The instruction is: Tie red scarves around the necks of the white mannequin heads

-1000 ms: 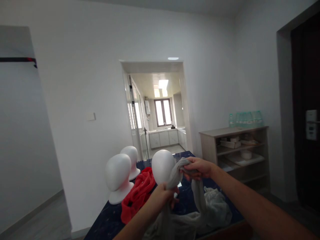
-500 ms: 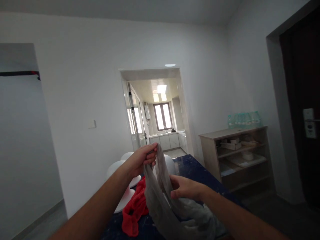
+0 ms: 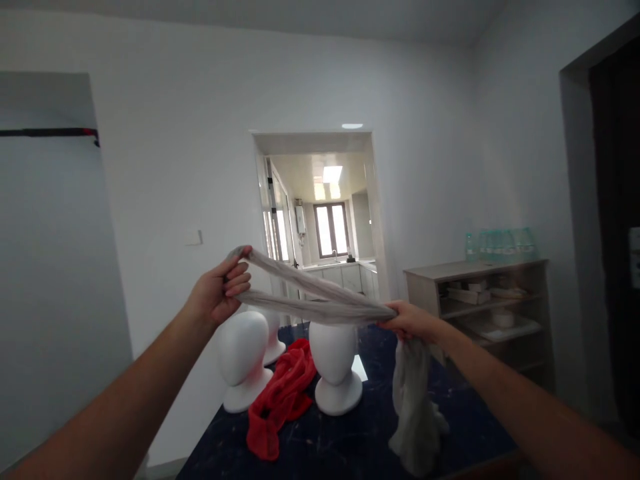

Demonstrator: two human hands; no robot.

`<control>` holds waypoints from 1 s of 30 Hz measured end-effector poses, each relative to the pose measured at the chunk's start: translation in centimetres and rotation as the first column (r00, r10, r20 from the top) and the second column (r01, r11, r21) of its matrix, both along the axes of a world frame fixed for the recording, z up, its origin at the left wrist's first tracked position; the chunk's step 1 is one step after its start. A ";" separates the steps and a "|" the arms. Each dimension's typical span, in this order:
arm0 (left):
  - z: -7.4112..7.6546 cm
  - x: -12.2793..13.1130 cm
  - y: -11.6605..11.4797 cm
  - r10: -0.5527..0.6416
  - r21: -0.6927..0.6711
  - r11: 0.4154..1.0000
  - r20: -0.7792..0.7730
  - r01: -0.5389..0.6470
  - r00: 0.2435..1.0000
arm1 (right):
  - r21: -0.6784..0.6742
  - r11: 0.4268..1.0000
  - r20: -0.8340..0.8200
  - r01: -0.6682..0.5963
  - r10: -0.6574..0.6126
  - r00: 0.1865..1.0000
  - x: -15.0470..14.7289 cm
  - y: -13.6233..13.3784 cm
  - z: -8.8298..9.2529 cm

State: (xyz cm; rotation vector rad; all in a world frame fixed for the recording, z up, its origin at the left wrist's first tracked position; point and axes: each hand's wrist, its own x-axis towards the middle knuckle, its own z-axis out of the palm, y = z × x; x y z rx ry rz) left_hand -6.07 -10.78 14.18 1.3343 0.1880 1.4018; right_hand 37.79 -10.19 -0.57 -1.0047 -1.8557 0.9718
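A grey scarf point(image 3: 310, 310) is stretched between my two hands above the table, forming a long narrow loop. My left hand point(image 3: 227, 287) is closed on the folded end of that loop. Farther right, my right hand point(image 3: 407, 320) grips both strands together, and the loose end hangs below it towards the tabletop. Behind and under the scarf stands a white foam mannequin head point(image 3: 334, 360). A second white head point(image 3: 244, 353) is below my left hand, with another partly hidden behind it. Between the heads lies a crumpled red scarf point(image 3: 285, 387).
The dark blue table point(image 3: 350, 433) carries the heads and the red scarf. At the right stands a wooden shelf unit point(image 3: 425, 287) with several plastic bottles point(image 3: 505, 245) on top. Beyond the table, a doorway opens onto a kitchen.
My hands have moved apart, left hand up and leftwards, right hand up and rightwards, pulling the grey scarf taut. My right hand has closed on it. The foam heads show more fully.
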 end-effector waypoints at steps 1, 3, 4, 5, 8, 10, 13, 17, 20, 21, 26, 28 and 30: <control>0.0 -0.7 0.1 0.004 0.020 1.000 0.020 -0.005 1.000 | 0.045 0.997 0.049 0.060 -0.062 0.997 1.1 0.1 1.2; 0.2 -1.6 0.0 0.012 0.040 0.999 0.041 -0.014 0.999 | 0.108 0.982 0.122 0.157 -0.170 0.978 2.7 0.2 3.2; 0.3 -1.8 -0.1 0.016 0.044 0.999 0.048 -0.018 0.999 | 0.130 0.973 0.145 0.191 -0.210 0.967 3.4 0.2 3.9; 0.5 -2.0 -0.2 0.020 0.047 0.999 0.057 -0.023 0.998 | 0.151 0.964 0.160 0.217 -0.241 0.957 4.0 0.2 4.6; 0.8 -2.2 -0.4 0.038 0.057 0.997 0.088 -0.043 0.995 | 0.210 0.942 0.176 0.262 -0.300 0.938 5.5 -0.1 6.1; 0.8 -2.1 -0.3 0.039 0.057 0.997 0.098 -0.045 0.994 | 0.251 0.927 0.184 0.277 -0.327 0.927 6.4 -0.1 6.9; 0.4 -1.6 -0.2 0.009 0.038 0.999 0.081 -0.012 0.997 | 0.345 0.895 0.206 0.281 -0.365 0.908 7.4 0.4 7.8; -0.6 -0.4 -0.5 -0.057 0.031 0.998 0.057 0.055 0.997 | 0.389 0.880 0.229 0.272 -0.378 0.897 7.9 1.3 6.9; -1.1 0.4 -1.2 -0.101 0.037 0.994 0.041 0.100 0.994 | 0.194 0.964 0.194 0.182 -0.220 0.956 7.9 1.6 3.8; -1.3 0.7 -1.5 -0.107 0.034 0.994 0.039 0.106 0.993 | 0.091 0.990 0.143 0.109 -0.121 0.982 7.9 1.6 2.4; -2.4 1.1 -2.3 -0.098 -0.048 0.994 -0.040 0.097 0.994 | -0.191 0.970 -0.222 -0.152 0.108 0.969 8.0 2.1 -6.1; -3.0 0.9 -2.1 -0.105 -0.139 0.987 -0.171 0.082 0.980 | -0.225 0.969 -0.285 -0.100 0.033 0.958 8.0 2.3 -9.0; -3.4 0.5 -1.8 -0.106 -0.210 0.977 -0.328 0.037 0.939 | -0.289 0.957 -0.284 -0.038 -0.047 0.958 8.2 2.3 -11.0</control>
